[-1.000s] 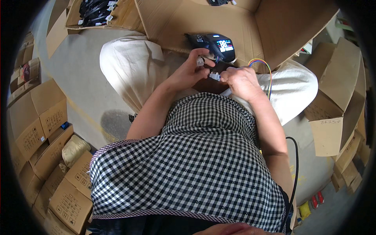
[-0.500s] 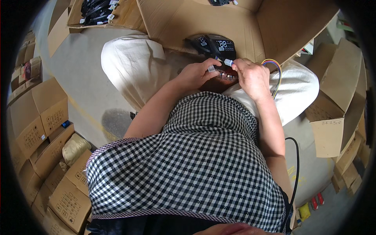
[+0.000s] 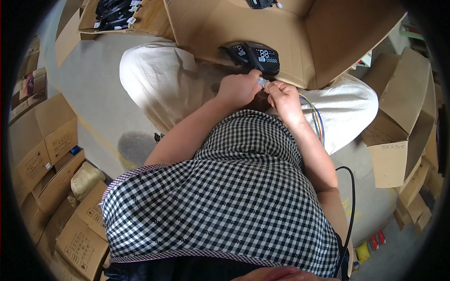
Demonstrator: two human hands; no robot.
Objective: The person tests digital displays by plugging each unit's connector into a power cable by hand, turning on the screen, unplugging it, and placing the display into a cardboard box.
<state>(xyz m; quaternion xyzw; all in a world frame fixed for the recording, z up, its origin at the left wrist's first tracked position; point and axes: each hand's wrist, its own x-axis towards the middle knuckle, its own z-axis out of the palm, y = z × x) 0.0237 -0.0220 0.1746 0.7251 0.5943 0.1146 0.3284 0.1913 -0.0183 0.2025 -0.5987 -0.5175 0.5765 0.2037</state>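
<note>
My left hand (image 3: 238, 89) is closed, thumb and index finger pinching a small white plastic connector (image 3: 261, 82) in front of my lap. Meeting it from the other side, my right hand (image 3: 284, 97) pinches the end of a bundle of coloured wires (image 3: 318, 119), which runs back over my right thigh. The two connector ends touch or overlap between my fingertips; whether they are fully joined, I cannot tell. Just beyond my hands, a black display unit (image 3: 264, 57) with white lit symbols lies at the near edge of a big carton.
The large open carton (image 3: 225, 23) stands ahead, with another black unit (image 3: 260, 3) inside. A box of black parts with white plugs (image 3: 115, 14) is at far left. Cartons (image 3: 82, 243) stack on the left; an open carton (image 3: 386, 164) stands right. A black cable (image 3: 354, 201) hangs at my right.
My hands have drawn closer together, the right one moving left and slightly down. The connectors, apart before, now meet between my fingers. The coloured wires have shifted left.
</note>
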